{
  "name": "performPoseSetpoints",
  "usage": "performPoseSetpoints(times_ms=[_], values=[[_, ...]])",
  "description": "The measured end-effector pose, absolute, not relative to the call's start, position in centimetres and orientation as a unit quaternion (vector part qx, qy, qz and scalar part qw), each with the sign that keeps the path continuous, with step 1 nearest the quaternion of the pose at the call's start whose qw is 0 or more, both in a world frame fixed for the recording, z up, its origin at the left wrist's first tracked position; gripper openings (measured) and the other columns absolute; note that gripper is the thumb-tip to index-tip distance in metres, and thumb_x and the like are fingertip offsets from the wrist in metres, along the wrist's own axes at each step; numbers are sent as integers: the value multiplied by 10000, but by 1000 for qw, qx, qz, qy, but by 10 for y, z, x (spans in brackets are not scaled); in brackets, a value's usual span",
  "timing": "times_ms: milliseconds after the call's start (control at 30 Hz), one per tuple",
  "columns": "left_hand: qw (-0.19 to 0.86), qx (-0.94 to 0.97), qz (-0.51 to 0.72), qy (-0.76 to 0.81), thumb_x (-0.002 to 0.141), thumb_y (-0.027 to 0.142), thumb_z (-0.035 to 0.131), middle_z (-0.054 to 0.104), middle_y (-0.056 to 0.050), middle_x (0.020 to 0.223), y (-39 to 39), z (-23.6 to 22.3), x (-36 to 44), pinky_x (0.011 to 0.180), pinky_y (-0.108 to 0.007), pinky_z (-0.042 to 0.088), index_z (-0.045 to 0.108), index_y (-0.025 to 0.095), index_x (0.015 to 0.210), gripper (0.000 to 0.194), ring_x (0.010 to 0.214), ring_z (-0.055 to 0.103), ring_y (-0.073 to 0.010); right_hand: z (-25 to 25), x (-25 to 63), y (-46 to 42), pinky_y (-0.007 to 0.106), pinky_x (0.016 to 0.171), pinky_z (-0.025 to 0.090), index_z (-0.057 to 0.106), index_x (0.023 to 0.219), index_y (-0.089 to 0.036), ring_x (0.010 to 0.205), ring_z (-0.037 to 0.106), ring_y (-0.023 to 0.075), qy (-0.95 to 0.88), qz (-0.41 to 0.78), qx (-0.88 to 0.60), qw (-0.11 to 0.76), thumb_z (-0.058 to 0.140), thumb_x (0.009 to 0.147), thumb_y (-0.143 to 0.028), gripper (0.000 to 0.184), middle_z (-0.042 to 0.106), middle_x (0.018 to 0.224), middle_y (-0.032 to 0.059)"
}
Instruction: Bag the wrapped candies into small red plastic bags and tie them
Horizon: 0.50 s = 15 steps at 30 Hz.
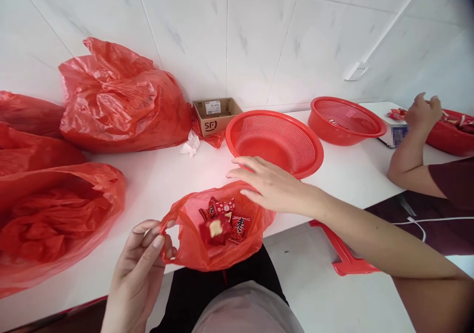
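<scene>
A small red plastic bag (196,249) hangs open at the near edge of the white table (155,185). Inside it lie red-wrapped sweets (222,222). My left hand (140,269) pinches the bag's left handle between thumb and fingers. Over the bag's far right rim hovers my right hand (270,182), fingers stretched out flat, touching or just above the plastic, holding nothing. Just behind that hand stands an empty red colander basket (274,140).
Large stuffed red plastic bags (118,101) fill the table's left side. A small cardboard box (217,116) stands against the tiled wall. A second red basket (346,121) is at the right, where another person's arm (411,145) rests beside more sweets. A red stool (344,256) stands below.
</scene>
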<state>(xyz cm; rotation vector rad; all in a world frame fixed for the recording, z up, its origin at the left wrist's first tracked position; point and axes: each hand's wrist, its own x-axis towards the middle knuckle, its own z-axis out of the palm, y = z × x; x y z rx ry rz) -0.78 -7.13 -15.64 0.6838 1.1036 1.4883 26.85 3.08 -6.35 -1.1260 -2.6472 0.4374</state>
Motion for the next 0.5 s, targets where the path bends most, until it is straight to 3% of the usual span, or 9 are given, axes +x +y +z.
performPoseSetpoints(times_ms=[67, 167, 333, 400, 500], values=[[529, 295, 645, 466, 696, 292, 814, 565, 57, 689, -76, -150, -15, 573, -150, 497, 655, 291, 945, 295, 561, 505, -70, -67, 270, 15, 463, 984, 475, 551, 1276, -227, 1219, 521, 275, -905, 62, -408, 102, 531, 914, -195, 363, 487, 1386, 120], [504, 308, 642, 490, 653, 306, 841, 638, 45, 738, -84, -142, -27, 617, -179, 544, 666, 304, 995, 384, 610, 573, -95, -78, 288, 1, 453, 857, 537, 552, 1286, -213, 1078, 597, 290, -882, 9, -468, 58, 562, 905, -240, 382, 570, 1264, 137], [534, 348, 509, 578, 661, 391, 835, 737, -18, 922, -94, -152, -29, 756, -233, 557, 560, 323, 1241, 646, 860, 677, -181, -98, 310, -19, 407, 694, 541, 462, 1371, -213, 887, 656, 276, -833, 26, -552, 18, 540, 899, -261, 480, 608, 1176, 150], [540, 366, 457, 605, 697, 440, 802, 740, -26, 884, -95, -159, -27, 777, -227, 538, 597, 278, 1181, 550, 884, 675, -184, -98, 314, -22, 375, 664, 525, 435, 1380, -216, 809, 660, 245, -821, 81, -565, 25, 492, 918, -247, 466, 646, 1089, 123], [536, 417, 414, 606, 706, 470, 783, 721, -22, 811, -86, -155, -33, 726, -220, 523, 694, 202, 876, 330, 781, 646, -160, -79, 322, -12, 321, 654, 507, 482, 1316, -245, 749, 648, 193, -815, 187, -544, 66, 493, 924, -253, 392, 675, 943, 59]])
